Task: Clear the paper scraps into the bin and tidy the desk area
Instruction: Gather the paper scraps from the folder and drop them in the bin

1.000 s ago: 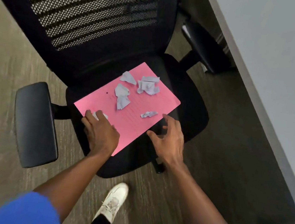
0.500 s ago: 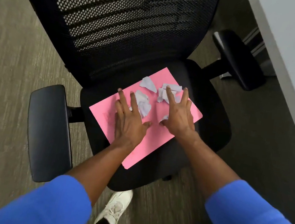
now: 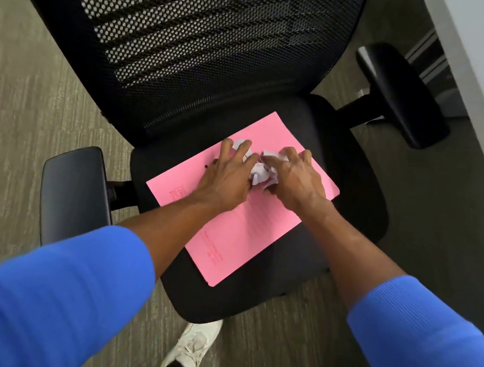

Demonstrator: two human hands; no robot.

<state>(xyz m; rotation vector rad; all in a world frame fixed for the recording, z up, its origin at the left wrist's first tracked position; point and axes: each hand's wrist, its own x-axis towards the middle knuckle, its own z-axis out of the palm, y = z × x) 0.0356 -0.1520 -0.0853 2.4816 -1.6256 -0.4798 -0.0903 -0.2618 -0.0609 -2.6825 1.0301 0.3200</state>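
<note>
On the office chair's seat (image 3: 335,224), the left hand (image 3: 226,178) and right hand (image 3: 292,178) curl inward around crumpled paper scraps (image 3: 261,172), bunched between them on the pink sheet's (image 3: 243,238) far half.

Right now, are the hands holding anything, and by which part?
Both hands, left hand and right hand, cup the crumpled white paper scraps between them from either side, on the pink paper sheet. A firm grip cannot be told.

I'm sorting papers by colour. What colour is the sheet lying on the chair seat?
Pink sheet, with faint printed text; the head view shows it clearly.
</note>
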